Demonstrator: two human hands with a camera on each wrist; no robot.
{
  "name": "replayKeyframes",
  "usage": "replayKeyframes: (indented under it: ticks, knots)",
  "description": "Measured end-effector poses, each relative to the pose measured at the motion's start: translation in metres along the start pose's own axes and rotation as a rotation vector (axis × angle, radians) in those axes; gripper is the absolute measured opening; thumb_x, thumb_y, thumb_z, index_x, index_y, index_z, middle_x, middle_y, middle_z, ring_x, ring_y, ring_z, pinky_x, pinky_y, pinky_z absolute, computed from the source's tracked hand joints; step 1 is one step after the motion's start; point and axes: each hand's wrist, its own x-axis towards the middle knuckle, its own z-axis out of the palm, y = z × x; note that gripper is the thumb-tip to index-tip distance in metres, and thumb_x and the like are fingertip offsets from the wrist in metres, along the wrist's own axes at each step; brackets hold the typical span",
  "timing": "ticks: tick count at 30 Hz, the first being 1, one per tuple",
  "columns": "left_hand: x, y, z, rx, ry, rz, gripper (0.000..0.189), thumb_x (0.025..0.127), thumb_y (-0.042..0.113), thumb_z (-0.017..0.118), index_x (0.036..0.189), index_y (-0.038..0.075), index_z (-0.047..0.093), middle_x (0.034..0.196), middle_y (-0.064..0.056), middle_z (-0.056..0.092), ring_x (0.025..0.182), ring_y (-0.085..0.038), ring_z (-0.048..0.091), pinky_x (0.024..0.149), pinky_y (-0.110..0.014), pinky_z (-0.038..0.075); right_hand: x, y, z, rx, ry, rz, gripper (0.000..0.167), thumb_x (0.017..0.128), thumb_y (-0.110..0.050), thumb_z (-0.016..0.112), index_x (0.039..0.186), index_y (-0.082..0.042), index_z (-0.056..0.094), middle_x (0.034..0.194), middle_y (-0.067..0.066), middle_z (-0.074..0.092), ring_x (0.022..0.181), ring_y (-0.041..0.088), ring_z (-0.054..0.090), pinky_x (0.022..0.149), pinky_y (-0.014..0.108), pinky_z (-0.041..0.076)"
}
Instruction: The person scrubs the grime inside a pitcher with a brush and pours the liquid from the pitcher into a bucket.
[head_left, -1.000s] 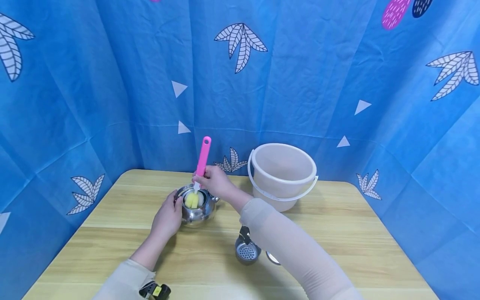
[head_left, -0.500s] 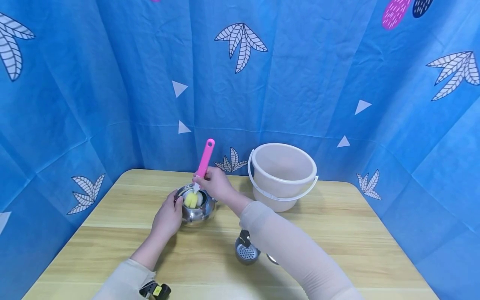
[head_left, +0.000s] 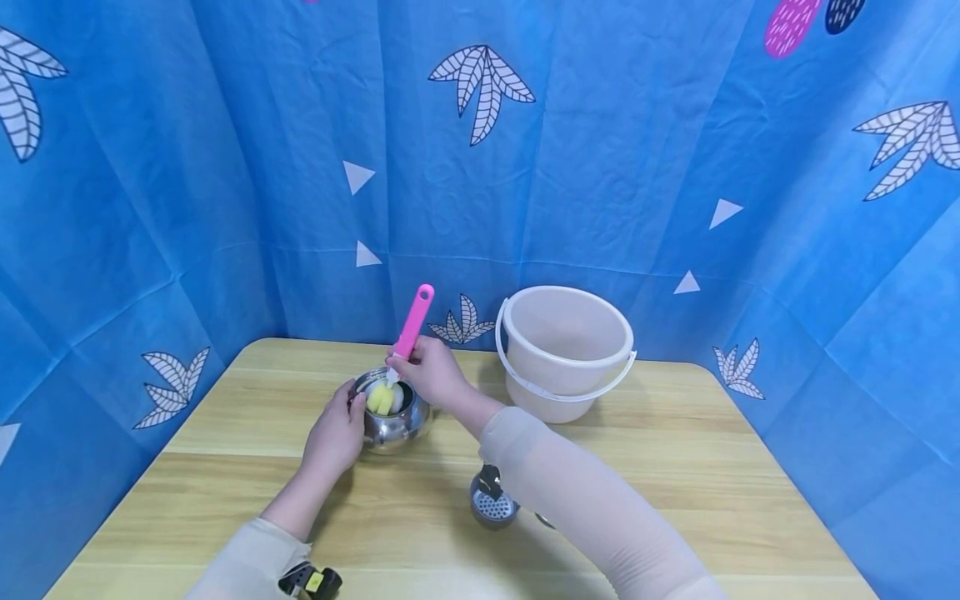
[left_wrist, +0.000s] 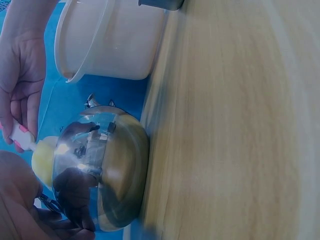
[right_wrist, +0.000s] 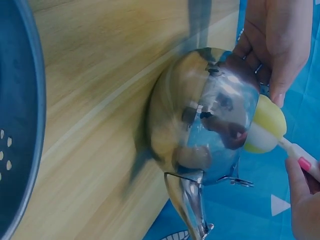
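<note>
A shiny steel teapot (head_left: 395, 431) stands on the wooden table, its mouth uncovered. My left hand (head_left: 334, 429) holds it by the left side, thumb at the rim. Between the thumb and fingers of my right hand (head_left: 438, 371) is a sponge brush (head_left: 412, 326), pinched low on its pink handle, which leans up and to the right. Its yellow and white sponge head (head_left: 385, 398) sits in the pot's mouth. The right wrist view shows the sponge (right_wrist: 270, 122) partly outside the rim and the spout (right_wrist: 192, 200) pointing toward that camera.
A white bucket (head_left: 567, 392) with its handle hanging down in front stands at the back, right of the teapot. Nearer me, a round metal strainer (head_left: 493, 508) with a perforated bottom lies beside my right sleeve. A small rounded edge (head_left: 545, 521) peeks out under that sleeve.
The brush handle has tipped further right and its top end has dropped a little, while the sponge has shifted slightly left in the pot's mouth. My left hand and the teapot stay put.
</note>
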Motion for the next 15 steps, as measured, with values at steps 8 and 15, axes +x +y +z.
replayKeyframes:
  ticks: [8, 15]
  knots:
    - [-0.0006, -0.0002, 0.0005, 0.006, -0.004, -0.002, 0.059, 0.111, 0.033, 0.026, 0.155, -0.007, 0.021, 0.154, -0.034, 0.031, 0.14, -0.051, 0.032, 0.113, -0.062, 0.028, -0.0027, -0.0005, 0.0011, -0.022, 0.02, -0.002, 0.016, 0.095, -0.015, 0.071, 0.109, -0.008, 0.073, 0.096, 0.001, 0.076, 0.084, 0.007, 0.068, 0.075, 0.021, 0.056]
    - [-0.0014, -0.0003, 0.0006, 0.002, -0.008, -0.003, 0.061, 0.111, 0.034, 0.026, 0.155, -0.007, 0.02, 0.154, -0.034, 0.031, 0.14, -0.051, 0.032, 0.113, -0.063, 0.028, -0.0048, -0.0011, 0.0021, -0.031, 0.026, 0.001, 0.015, 0.096, -0.017, 0.069, 0.108, -0.01, 0.073, 0.096, -0.001, 0.076, 0.087, 0.007, 0.068, 0.078, 0.022, 0.056]
